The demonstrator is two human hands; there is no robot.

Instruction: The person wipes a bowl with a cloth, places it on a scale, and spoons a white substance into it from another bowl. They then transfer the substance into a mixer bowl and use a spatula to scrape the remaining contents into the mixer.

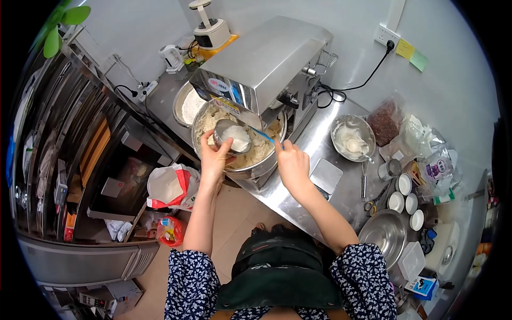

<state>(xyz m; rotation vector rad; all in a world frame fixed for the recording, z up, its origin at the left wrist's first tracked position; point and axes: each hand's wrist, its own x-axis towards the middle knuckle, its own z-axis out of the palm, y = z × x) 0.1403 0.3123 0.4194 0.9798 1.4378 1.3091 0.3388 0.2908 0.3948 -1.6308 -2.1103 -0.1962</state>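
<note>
Tipping a small metal bowl of white contents toward the large mixing bowl, just left of centre in the frame, with the left hand beneath and alongside, fingers partly open around the curve. And in the right hand, fingers closed firmly on a blue-handled tool, angled in over the pale, crumbly mix. Right above, the big steel mixer, bulky at top centre.

Over to the metal counter, shiny and lightly smudged with white. At centre right, a flat silver square plate, a metal bowl with white residue inside, a whisk just below. Farther right, a clear bag of dark reddish-brown filling, scissors, a cluster of small white cups; lower right, a wide steel bowl.

Around the room: tall rack of trays down the left side, open red-and-white sack of white powder beside it, above a tiled floor. Upper left corner, green fan blades. Upper right on the pale wall, a socket with black plug, then yellow and green notes.
</note>
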